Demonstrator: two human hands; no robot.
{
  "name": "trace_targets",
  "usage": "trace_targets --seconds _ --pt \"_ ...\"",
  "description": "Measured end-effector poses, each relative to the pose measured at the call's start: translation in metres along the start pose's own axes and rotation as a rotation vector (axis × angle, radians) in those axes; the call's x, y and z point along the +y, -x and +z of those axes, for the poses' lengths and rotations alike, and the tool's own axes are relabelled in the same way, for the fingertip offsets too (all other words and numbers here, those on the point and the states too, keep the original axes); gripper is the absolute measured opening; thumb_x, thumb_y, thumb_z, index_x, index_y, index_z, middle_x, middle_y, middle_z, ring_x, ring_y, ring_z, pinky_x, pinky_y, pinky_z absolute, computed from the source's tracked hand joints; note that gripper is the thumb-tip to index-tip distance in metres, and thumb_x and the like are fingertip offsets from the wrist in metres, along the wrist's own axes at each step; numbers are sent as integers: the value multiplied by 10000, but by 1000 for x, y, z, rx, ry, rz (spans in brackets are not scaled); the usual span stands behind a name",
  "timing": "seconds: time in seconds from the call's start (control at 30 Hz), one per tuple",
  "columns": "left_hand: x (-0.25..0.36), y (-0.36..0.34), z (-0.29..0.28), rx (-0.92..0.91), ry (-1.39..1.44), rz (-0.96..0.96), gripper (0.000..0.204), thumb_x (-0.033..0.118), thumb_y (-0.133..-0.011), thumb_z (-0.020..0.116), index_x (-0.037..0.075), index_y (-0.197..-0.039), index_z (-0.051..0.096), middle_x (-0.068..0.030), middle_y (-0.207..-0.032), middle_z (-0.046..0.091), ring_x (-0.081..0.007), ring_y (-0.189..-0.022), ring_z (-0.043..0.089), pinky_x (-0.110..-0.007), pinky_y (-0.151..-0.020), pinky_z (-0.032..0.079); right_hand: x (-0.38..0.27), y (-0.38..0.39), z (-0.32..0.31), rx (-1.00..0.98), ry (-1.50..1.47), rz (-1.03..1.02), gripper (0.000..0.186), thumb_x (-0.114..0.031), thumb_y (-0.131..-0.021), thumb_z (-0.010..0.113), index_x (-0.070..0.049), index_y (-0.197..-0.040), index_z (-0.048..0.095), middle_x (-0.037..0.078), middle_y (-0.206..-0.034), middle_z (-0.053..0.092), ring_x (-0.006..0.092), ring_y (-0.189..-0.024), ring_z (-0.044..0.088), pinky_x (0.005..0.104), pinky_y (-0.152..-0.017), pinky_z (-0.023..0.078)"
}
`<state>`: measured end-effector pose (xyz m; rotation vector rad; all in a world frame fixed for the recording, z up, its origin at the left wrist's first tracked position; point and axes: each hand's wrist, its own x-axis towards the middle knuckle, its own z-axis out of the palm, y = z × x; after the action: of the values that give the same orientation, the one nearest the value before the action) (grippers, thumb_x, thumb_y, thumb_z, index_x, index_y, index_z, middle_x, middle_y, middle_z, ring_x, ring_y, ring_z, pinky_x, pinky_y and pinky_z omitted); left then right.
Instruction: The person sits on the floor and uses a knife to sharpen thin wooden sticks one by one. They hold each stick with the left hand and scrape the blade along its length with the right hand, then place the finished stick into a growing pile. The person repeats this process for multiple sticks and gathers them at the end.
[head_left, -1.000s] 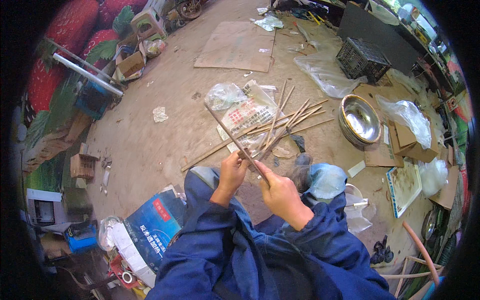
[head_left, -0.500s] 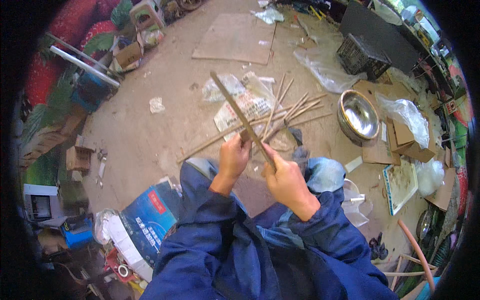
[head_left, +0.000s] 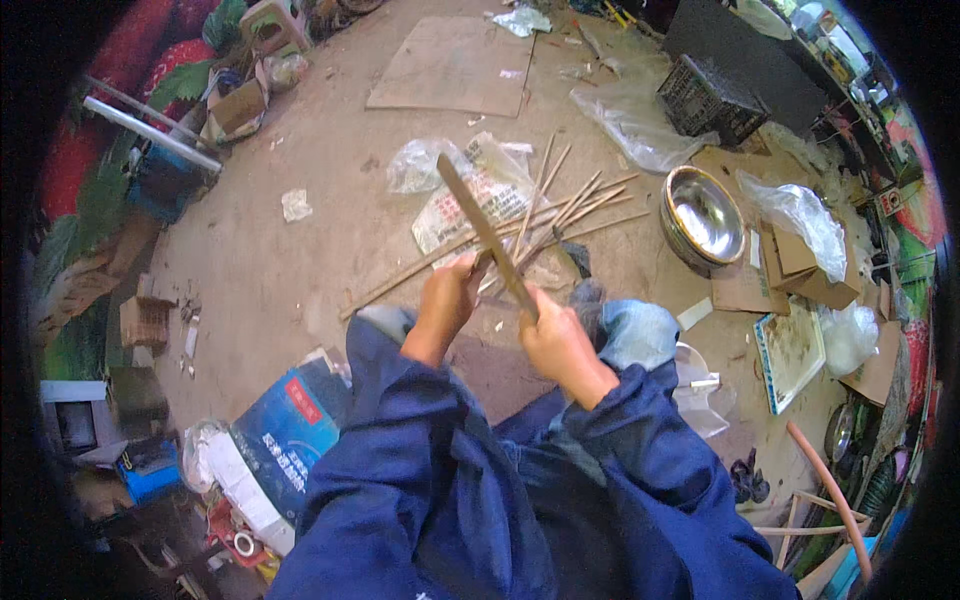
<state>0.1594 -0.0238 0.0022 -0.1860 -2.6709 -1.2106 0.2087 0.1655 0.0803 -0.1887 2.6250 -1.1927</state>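
My right hand [head_left: 564,345] is closed round the lower end of a long, narrow, flat brown blade-like strip [head_left: 470,208], which slants up and to the left. Across from it, my left hand [head_left: 446,305] is closed too. A small brown end shows by its thumb, close to the strip, but most of what it grips is hidden by the fingers. Beyond both hands, several thin wooden sticks [head_left: 583,207] lie in a loose, crossing pile on the floor. Partly under them is a printed white plastic sack [head_left: 470,190].
A metal basin [head_left: 703,218] stands on the right, near a black crate [head_left: 712,100] and an open cardboard box [head_left: 820,280]. A white tray [head_left: 795,350] leans below. At left lie a blue printed carton [head_left: 290,430] and a small cardboard box [head_left: 145,320]. A flat board [head_left: 450,65] lies far ahead.
The strip has turned a little and shows more of its broad side. Both hands have shifted slightly, still closed. The whole view has moved a bit, so floor things appear further left and up.
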Motion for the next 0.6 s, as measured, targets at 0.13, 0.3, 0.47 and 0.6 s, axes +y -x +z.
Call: trace_targets --seconds 0.13,0.3,0.47,0.6 --pt "-16 -4 -3 31 -92 -17 194 213 -933 648 34 -862 627 -213 -837 646 -421 -806 644 -485 -665 497 7 -17 18 35 -165 -129 517 -188 -892 601 -45 -1382 517 326 -1013 656 479 -997 639 506 -857 524" --pt "-18 -17 4 119 -125 5 194 210 -918 665 38 -881 585 -193 -824 638 -423 -784 633 -501 -649 491 5 -45 18 17 -138 -22 398 -237 -920 590 -10 -1247 608 323 -975 659 489 -965 641 516 -841 528" --pt "-21 -31 6 139 -143 -33 184 193 -887 692 48 -892 579 -187 -845 642 -424 -782 632 -501 -659 497 -1 -68 -7 64 163 -81 278 -183 -933 533 -45 -1160 618 299 -919 677 480 -901 653 554 -780 519" --pt "-28 -33 1 113 -150 -71 174 153 -877 689 43 -920 561 -193 -837 638 -424 -784 635 -502 -658 493 -5 -76 -9 29 269 -112 279 -186 -947 479 -50 -1155 608 298 -902 681 485 -872 661 570 -767 517"
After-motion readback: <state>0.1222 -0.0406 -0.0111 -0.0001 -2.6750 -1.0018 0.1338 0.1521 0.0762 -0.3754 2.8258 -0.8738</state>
